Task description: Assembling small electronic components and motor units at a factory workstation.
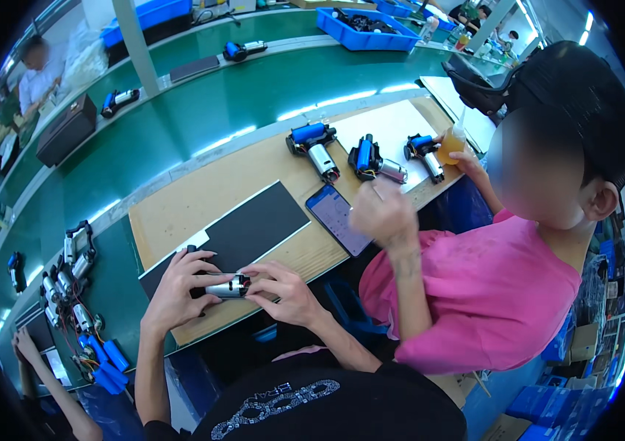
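Note:
A silver cylindrical motor (pixel 225 289) with a dark end and a bit of red lies between my hands, over the near edge of a black mat (pixel 253 224). My left hand (pixel 178 289) is closed around its left part, and black material shows near the fingers. At the motor's right end, the fingers of my right hand (pixel 283 292) pinch the dark end with the red bit. My fingers cover much of the piece, so I cannot tell what else is attached.
Three motor assemblies with blue cells, one of them a motor unit (pixel 318 151), stand on the board ahead right. A phone (pixel 338 219) lies beside the mat. A co-worker in a pink shirt (pixel 474 294) sits at right, holding a bottle (pixel 450 147). Several motors and blue cells (pixel 110 367) lie at left.

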Available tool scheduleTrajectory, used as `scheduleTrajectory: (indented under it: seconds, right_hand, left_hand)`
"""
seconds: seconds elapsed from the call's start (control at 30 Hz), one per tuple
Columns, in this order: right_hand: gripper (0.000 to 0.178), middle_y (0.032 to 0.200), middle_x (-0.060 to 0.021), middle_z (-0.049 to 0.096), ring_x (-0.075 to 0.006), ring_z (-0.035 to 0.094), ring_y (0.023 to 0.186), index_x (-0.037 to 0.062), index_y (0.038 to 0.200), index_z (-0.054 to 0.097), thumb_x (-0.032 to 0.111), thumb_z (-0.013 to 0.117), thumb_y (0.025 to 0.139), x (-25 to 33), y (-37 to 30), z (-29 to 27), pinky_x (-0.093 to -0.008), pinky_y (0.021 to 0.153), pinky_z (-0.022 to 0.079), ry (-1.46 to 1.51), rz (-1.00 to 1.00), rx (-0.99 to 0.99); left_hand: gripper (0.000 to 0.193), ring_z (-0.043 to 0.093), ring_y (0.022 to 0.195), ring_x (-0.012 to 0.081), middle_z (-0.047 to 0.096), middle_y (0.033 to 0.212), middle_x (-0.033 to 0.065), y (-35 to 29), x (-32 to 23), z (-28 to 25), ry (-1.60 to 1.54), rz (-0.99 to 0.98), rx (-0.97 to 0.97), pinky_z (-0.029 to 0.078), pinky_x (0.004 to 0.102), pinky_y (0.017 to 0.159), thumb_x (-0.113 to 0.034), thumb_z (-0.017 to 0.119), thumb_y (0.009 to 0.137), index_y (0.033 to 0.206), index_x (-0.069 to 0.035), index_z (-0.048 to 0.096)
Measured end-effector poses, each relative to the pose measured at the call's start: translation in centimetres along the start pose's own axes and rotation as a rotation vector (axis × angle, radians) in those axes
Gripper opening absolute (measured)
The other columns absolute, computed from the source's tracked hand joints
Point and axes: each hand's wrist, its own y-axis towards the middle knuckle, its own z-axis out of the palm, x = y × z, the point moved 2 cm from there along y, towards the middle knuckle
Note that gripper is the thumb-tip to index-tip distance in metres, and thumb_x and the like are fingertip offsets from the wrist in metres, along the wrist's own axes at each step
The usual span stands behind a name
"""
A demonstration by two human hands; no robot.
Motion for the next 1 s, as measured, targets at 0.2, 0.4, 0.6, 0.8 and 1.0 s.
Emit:
scheduleTrajectory:
  seconds: [0.2, 0.4, 0.6, 0.8, 1.0]
  right_hand:
    - [0.018, 0.128, -0.0102, 0.072, -0.0303, 0.07, 0.112, 0.0024, 0.088, 0.073, 0.006, 0.087, 0.078, 0.3, 0.0, 0.3, -0.0399, 0.094, 0.059, -0.047, 0.02, 0.033]
    - [0.032, 0.128, -0.0097, 0.073, -0.0298, 0.071, 0.115, 0.0041, 0.1, 0.071, 0.012, 0.091, 0.077, 0.7, -0.1, 1.1, -0.0412, 0.097, 0.059, -0.072, 0.099, -0.017]
    - [0.055, 0.124, -0.0117, 0.073, -0.0302, 0.073, 0.109, 0.0037, 0.127, 0.066, 0.017, 0.09, 0.079, 1.2, 0.6, 0.9, -0.0407, 0.089, 0.061, -0.204, -0.064, 0.022]
    - [0.051, 0.12, -0.0111, 0.074, -0.0293, 0.073, 0.102, 0.0047, 0.127, 0.072, 0.015, 0.088, 0.08, 0.2, 1.0, 0.9, -0.0391, 0.087, 0.061, -0.153, -0.075, 0.013]
    - [0.052, 0.121, -0.0097, 0.074, -0.0287, 0.07, 0.103, 0.0046, 0.129, 0.071, 0.013, 0.087, 0.081, 0.3, 1.5, 0.2, -0.0385, 0.09, 0.06, -0.066, -0.038, 0.11]
  left_hand:
    - [0.058, 0.06, 0.133, 0.0273, 0.074, 0.112, 0.0031, 0.1, 0.2, 0.6, -0.02, -0.041, -0.045, 0.032, 0.0532, 0.127, -0.003, 0.09, 0.059, 0.114, -0.02, 0.085]
    - [0.055, 0.063, 0.124, 0.0277, 0.076, 0.103, 0.0037, 0.5, 0.0, 0.8, -0.011, -0.038, -0.098, 0.042, 0.0473, 0.118, -0.002, 0.089, 0.054, 0.108, -0.015, 0.085]
    - [0.051, 0.065, 0.12, 0.0263, 0.075, 0.099, 0.0038, 0.1, 0.0, 0.9, 0.002, 0.003, -0.144, 0.041, 0.0479, 0.116, -0.005, 0.092, 0.056, 0.105, -0.016, 0.086]
    - [0.049, 0.065, 0.116, 0.0257, 0.074, 0.097, 0.0036, 0.1, -0.1, 1.1, 0.015, 0.012, -0.171, 0.033, 0.0566, 0.124, -0.005, 0.091, 0.057, 0.105, -0.015, 0.085]
    - [0.048, 0.068, 0.107, 0.0252, 0.073, 0.095, 0.0039, -0.3, -0.7, 1.6, 0.002, -0.005, -0.199, 0.036, 0.0567, 0.123, -0.004, 0.09, 0.056, 0.103, -0.013, 0.085]
